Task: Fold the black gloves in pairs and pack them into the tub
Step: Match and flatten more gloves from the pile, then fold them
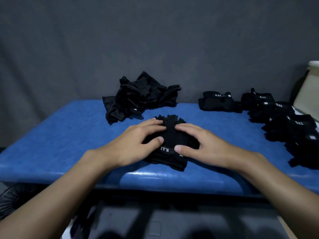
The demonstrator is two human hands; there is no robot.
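Black fabric gloves with white "5.11" lettering [170,135] lay stacked as a pair on the blue padded desk [69,135], close to its near edge, cuffs toward 6 o'clock and finger ends toward 12.

The left hand [136,144] came in from 7 o'clock. Its fingers [151,124] lay nearly straight across the pair and pressed it flat, with the thumb resting near the lettering. The right hand [205,144] came in from 5 o'clock and arched over the other half, fingers [188,128] and thumb bent down onto the cloth. Whether it pinched a fold or merely pressed could not be told.

The pair looked light, soft and limp, likely to spring open or slide apart if let go. A sound hold would probably be a pinch through both layers at the stiffer cuff band, or one on each long edge, rather than at the floppy finger ends.

At 11 o'clock, farther back, sat a loose heap of unfolded black gloves [138,97]. From 1 to 3 o'clock ran a row of folded black glove pairs [284,121]. Beyond them, at the far right edge, stood a pale container [309,90], only partly in view, possibly the tub.
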